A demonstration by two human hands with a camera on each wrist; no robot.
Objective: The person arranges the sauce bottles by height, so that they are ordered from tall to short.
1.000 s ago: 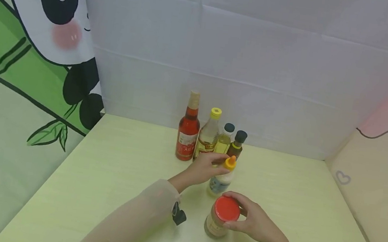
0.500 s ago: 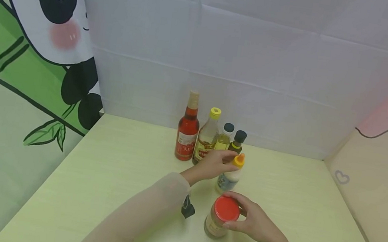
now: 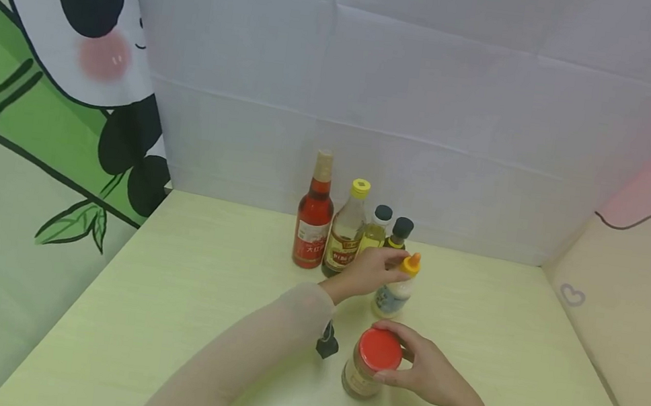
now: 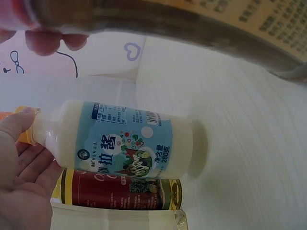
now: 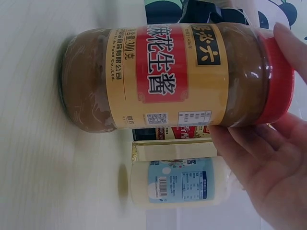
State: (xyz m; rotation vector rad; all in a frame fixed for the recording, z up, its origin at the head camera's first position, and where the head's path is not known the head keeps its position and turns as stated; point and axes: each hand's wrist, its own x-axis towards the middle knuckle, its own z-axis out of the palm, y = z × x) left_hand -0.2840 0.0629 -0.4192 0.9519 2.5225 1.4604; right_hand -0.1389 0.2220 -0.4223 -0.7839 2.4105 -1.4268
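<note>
My left hand (image 3: 364, 275) pinches the yellow cap of a squeeze bottle of salad dressing (image 3: 391, 300). The bottle is pale with a blue label (image 4: 124, 141) and has an orange nozzle on top. Whether its base touches the table cannot be told. My right hand (image 3: 432, 375) grips a peanut butter jar (image 3: 361, 378) near its red lid (image 3: 380, 350), thumb on one side and fingers on the other. The jar is upright in front of the squeeze bottle, its brown content and tan label plain in the right wrist view.
Behind stand a tall red bottle (image 3: 313, 228), a yellow-capped bottle (image 3: 346, 233), and two smaller dark-capped bottles, one with yellow oil (image 3: 373, 236) and one dark (image 3: 400, 231). The pale table (image 3: 219, 271) meets a white cloth wall (image 3: 435, 108) at the back.
My left hand has carried the salad dressing bottle to the right and slightly toward the back, close to the dark-capped bottles. My right hand and the jar have stayed in place.
</note>
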